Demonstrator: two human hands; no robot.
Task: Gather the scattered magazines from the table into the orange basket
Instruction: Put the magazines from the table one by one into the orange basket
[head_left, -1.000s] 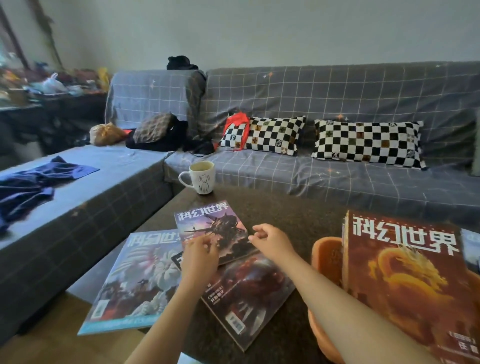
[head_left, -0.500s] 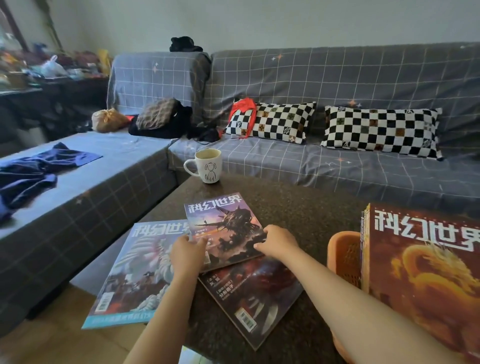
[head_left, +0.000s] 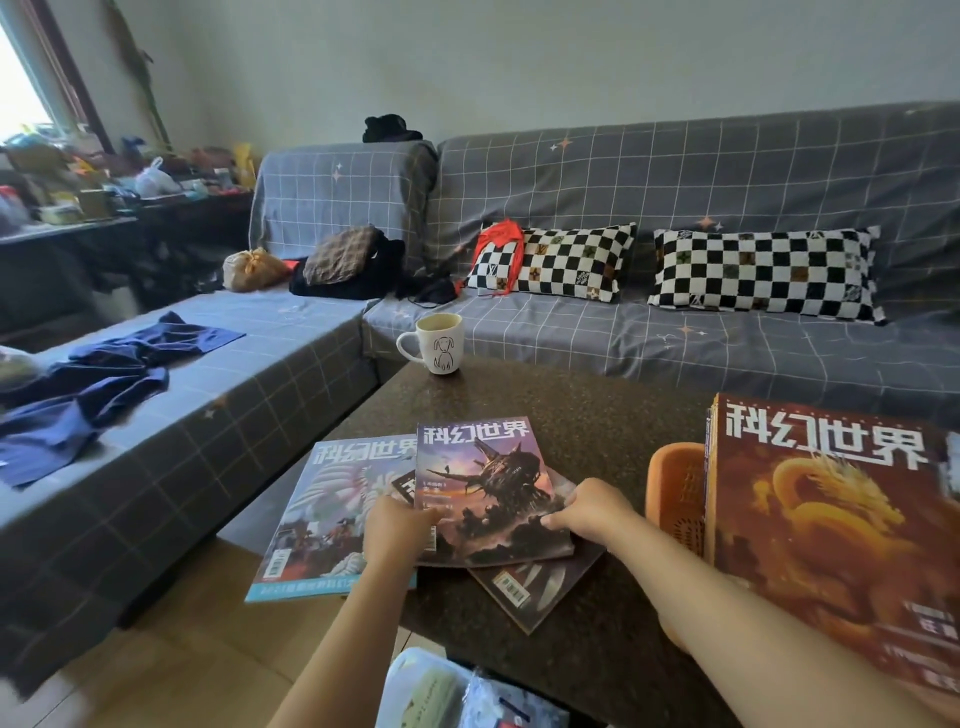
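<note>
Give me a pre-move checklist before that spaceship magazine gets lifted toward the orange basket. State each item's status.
1. Left hand grips the spaceship magazine at its left edge: ok.
2. Right hand grips its right edge: ok.
3. Only one magazine gripped: cannot tell; the dark magazine lies right beneath, and the fingers under the edge are hidden.
4. Blue magazine secure on the table: not ok; its near corner overhangs the edge.
5. Mug out of the path: ok; it stands at the far edge, apart from the magazines.
6. Room in the orange basket: cannot tell; the dragon magazine hides most of it.
</note>
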